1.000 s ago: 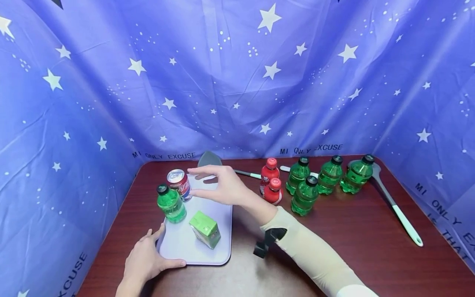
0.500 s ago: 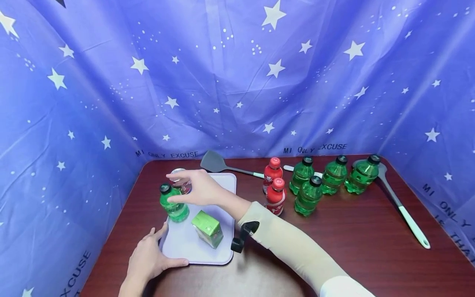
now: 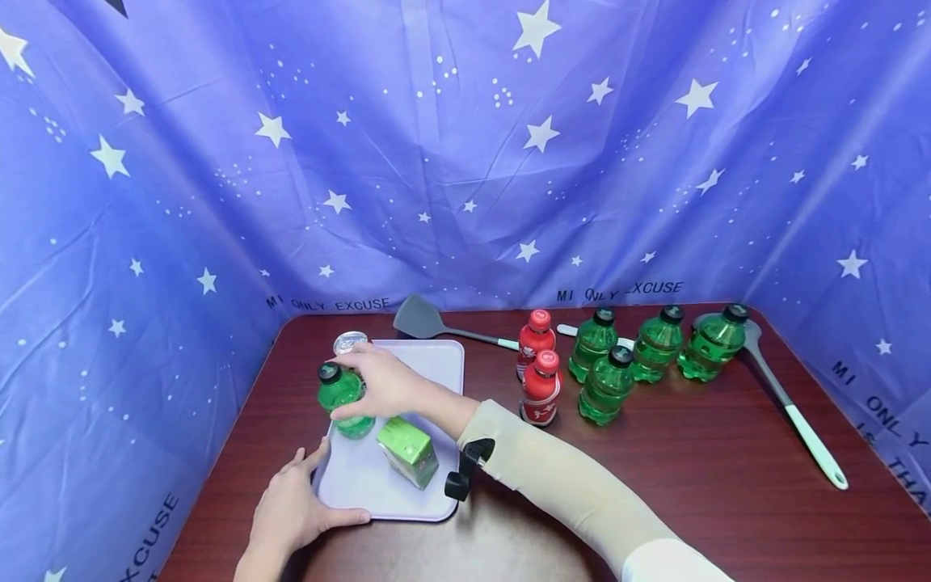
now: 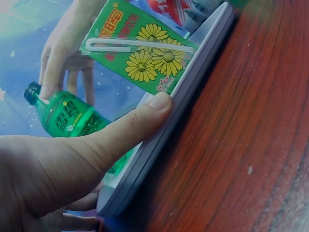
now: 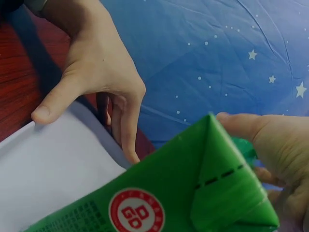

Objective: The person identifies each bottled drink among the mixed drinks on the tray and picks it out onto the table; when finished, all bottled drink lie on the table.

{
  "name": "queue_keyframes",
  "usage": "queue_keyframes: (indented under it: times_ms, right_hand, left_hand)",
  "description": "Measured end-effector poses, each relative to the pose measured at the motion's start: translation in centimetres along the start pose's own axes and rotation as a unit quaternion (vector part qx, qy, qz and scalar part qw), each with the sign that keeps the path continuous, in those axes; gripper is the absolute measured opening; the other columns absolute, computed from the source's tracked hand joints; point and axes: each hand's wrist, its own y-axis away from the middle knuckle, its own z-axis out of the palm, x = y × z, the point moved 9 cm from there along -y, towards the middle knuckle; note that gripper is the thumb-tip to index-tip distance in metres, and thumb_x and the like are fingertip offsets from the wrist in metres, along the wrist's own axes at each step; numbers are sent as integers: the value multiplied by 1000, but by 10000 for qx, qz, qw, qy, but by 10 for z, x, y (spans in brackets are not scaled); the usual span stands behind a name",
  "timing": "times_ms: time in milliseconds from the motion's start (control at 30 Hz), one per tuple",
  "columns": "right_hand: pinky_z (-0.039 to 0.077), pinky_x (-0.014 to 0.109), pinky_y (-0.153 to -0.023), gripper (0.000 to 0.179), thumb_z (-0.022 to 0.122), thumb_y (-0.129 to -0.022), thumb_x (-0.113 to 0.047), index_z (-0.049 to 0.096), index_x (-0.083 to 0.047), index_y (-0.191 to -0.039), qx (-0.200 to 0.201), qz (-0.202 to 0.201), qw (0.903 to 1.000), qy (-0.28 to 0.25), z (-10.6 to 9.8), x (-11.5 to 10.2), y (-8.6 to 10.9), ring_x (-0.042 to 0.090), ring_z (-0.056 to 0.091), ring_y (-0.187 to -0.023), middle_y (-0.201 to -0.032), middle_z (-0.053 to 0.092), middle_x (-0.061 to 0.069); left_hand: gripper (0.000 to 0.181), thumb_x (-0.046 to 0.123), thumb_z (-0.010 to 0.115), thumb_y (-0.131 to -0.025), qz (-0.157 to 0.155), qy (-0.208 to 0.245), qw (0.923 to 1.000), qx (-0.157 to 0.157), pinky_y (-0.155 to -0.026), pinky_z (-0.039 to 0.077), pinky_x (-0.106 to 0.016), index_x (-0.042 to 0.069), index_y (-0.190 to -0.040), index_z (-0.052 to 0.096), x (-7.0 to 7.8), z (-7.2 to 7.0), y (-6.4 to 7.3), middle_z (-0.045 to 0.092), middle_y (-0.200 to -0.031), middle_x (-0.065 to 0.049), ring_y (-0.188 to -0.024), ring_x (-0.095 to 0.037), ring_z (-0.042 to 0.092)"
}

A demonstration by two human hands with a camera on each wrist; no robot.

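A pale lilac tray (image 3: 432, 360) lies on the left side of the table. My left hand (image 3: 287, 503) spans its near left corner, the thumb straight against the front rim and the fingers along the left side. My right hand (image 3: 385, 381) reaches over the tray and grips an upright green soda bottle (image 3: 339, 393), thumb in front and fingers behind. A green drink carton (image 3: 409, 449) stands at the tray's middle; in the left wrist view the carton (image 4: 145, 53) carries a white straw. Behind the bottle, a soda can (image 3: 351, 343) is mostly hidden by my right hand.
A grey spatula (image 3: 422, 319) lies behind the tray. Two red bottles (image 3: 541, 392) stand right of it, then several green bottles (image 3: 607, 386). A long utensil with a pale handle (image 3: 815, 444) lies far right. A star-patterned blue cloth (image 3: 465, 162) hangs around the table.
My right hand has moved from beside the can, left and toward me, onto the green bottle, which has shifted slightly right. The left hand stays at the tray corner.
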Motion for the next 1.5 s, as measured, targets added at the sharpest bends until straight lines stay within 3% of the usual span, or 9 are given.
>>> queue_keyframes:
  times_ms: [133,300,467,633,800,967,1100,1200,1500]
  right_hand:
    - [50,23,-110,75,88,-86,-47,60,-16,-149,-107,100,9999,91,4,2,0,12,62,-126,-139,66,1]
    - [51,23,-109,73,88,-89,-39,58,-15,-151,-273,297,9988,-280,7,6,3,13,67,-127,-140,71,-2]
    - [52,23,-108,72,86,-91,-38,57,-15,-153,-179,428,9980,-419,-3,9,10,12,67,-127,-141,71,-1]
    - [55,21,-97,64,84,-94,-34,58,-15,-149,291,118,9965,-780,-34,0,18,11,70,-114,-132,74,1]
    - [59,33,-102,66,82,-96,-29,53,-11,-153,763,50,9918,-1020,-71,-11,34,19,72,-119,-139,71,6]
    - [56,39,-108,70,80,-97,-29,50,-7,-156,1219,47,9886,-877,-104,-20,53,23,68,-126,-148,66,10]
    - [59,36,-101,68,80,-97,-28,52,-8,-156,1649,-4,9832,-787,-131,-25,69,21,68,-117,-137,70,9]
    - [60,36,-94,67,80,-97,-27,53,-11,-156,1883,-58,9790,-773,-149,-26,80,20,68,-110,-125,73,7]
    - [63,35,-86,64,82,-95,-27,58,-15,-153,2549,114,9646,-666,-199,-5,117,20,73,-110,-120,76,4]
  left_hand:
    - [146,86,91,-42,4,19,10000,12,-91,57,-69,2,-155,52,0,0,1,51,-146,-47,-133,-62,56]
    - [145,83,93,-42,1,34,10000,39,-90,57,-69,2,-155,53,0,0,2,51,-147,-46,-133,-62,57]
    - [146,85,92,-42,-25,24,10000,13,-90,57,-69,3,-156,52,0,0,2,50,-147,-46,-132,-63,56]
    - [146,85,91,-43,-105,20,9999,-43,-92,56,-70,4,-157,50,-2,-1,3,49,-149,-46,-134,-63,55]
    - [146,84,92,-45,-112,84,9999,-67,-95,55,-71,3,-158,49,-2,0,2,47,-150,-47,-136,-63,53]
    - [146,83,92,-44,-110,88,9999,-61,-98,54,-70,3,-157,50,-2,2,2,48,-150,-46,-137,-62,53]
    - [146,84,92,-44,-120,71,9999,-58,-98,54,-70,3,-158,50,-3,2,1,47,-150,-46,-136,-62,53]
    - [146,84,91,-44,-180,84,9998,-99,-97,54,-70,3,-158,49,-4,4,1,46,-151,-46,-137,-62,52]
    - [145,83,92,-44,-103,78,9999,-6,-97,54,-70,3,-158,49,-5,3,3,47,-151,-46,-138,-62,52]
